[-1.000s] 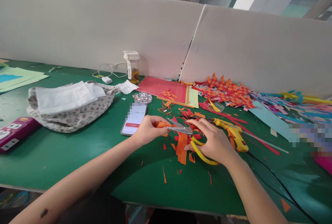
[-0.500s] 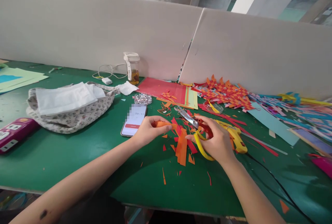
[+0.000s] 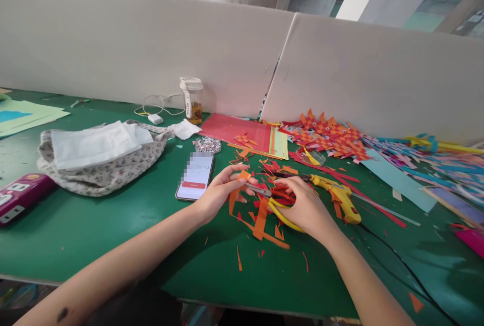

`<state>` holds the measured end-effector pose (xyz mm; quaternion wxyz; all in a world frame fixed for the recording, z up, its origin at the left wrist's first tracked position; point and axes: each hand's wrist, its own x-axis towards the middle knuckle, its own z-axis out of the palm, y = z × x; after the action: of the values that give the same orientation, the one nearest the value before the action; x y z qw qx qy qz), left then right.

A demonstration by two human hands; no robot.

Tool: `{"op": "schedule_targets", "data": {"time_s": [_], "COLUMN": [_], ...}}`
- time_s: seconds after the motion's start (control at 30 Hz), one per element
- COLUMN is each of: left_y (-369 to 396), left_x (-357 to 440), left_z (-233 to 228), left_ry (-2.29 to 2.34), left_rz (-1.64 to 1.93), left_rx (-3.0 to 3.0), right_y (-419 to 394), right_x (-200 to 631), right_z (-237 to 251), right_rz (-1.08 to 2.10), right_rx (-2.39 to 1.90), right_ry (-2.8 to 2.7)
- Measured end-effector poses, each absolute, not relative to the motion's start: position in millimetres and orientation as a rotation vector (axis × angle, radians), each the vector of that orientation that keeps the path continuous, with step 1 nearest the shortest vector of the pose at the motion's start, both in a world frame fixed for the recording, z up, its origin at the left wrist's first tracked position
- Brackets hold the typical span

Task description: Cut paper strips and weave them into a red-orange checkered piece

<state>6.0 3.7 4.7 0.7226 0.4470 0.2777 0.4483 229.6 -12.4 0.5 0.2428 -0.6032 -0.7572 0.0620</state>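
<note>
Pinched in my left hand (image 3: 223, 190) is an orange paper strip (image 3: 234, 198), its lower end hanging toward the table. My right hand (image 3: 308, 207) grips scissors with yellow and red handles (image 3: 282, 213). The metal blades point left and reach the strip by my left fingertips; whether they are closed on it I cannot tell. Below the hands lie more orange strips (image 3: 260, 222) and several small red and orange scraps. A yellow glue gun (image 3: 342, 197) rests just right of my right hand.
A phone (image 3: 194, 177) lies left of my left hand, before a round dish of small pieces (image 3: 207, 144). Red paper sheets (image 3: 234, 129) and woven red-orange pieces (image 3: 328, 134) lie behind. A patterned cloth (image 3: 102, 180) with white masks is at left; the glue gun's cord (image 3: 401, 263) runs right.
The scissors have swung down and left, bringing the blades to the strip. My left hand has turned the strip so it hangs down, and a long orange piece now lies across the scraps.
</note>
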Motion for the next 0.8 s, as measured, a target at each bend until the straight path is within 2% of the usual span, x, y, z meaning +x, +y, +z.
{"op": "schedule_targets", "data": {"time_s": [0.17,0.3,0.53,0.8], "left_y": [4,4,4,2], "left_x": [8,9,11,14], "left_z": [1,0,0,4], "left_ry": [0.612,0.612,0.536,0.401], "left_rz": [0.978,1.023,1.034,1.073], "left_rx": [1.003,0.961,0.784,0.656], "right_y": [-15,-25,-37,-33], "right_x": [233,227,202,193], "right_z": [17,27,16,1], "right_rz": [0.44,0.495,0.399,0.059], "right_rx": [-1.442,-1.224,-1.069,-0.933], "right_ry": [-2.065,-2.073,-2.393,-2.464]}}
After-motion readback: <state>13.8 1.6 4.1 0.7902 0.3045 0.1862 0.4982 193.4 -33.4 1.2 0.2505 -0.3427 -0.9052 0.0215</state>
